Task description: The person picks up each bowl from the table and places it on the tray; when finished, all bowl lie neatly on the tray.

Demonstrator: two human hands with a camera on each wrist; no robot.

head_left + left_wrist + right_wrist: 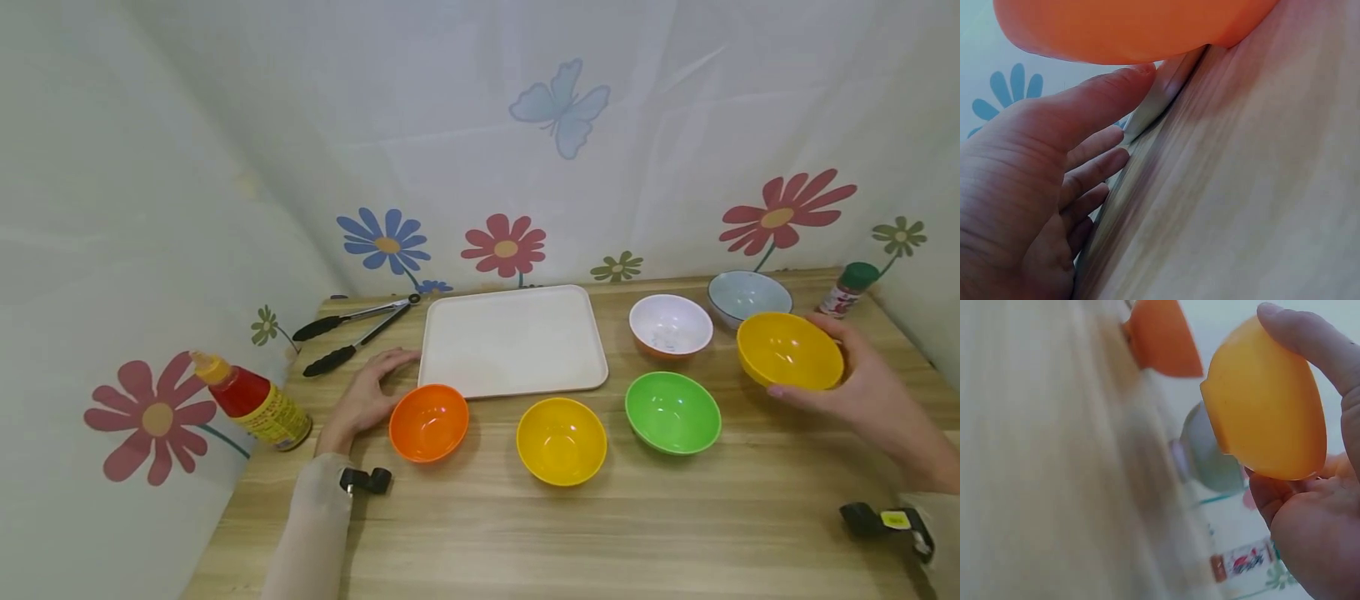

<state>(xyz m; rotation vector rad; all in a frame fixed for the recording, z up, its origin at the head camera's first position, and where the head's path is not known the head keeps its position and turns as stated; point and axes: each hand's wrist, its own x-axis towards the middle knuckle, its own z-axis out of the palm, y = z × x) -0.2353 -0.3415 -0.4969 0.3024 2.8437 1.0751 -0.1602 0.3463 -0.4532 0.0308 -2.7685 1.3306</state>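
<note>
My right hand grips a yellow bowl by its side, thumb near and fingers behind. In the right wrist view the bowl is tilted and off the table. My left hand rests on the table with loosely extended fingers, between an orange bowl and a pair of tongs. Its fingertips reach the left edge of a white tray. In the left wrist view, the thumb lies against or just beside the orange bowl; I cannot tell which.
Another yellow bowl and a green bowl stand in front. Behind are a white-lined bowl, a pale blue bowl and a green-capped jar. A red sauce bottle stands at the left. A floral curtain borders the table.
</note>
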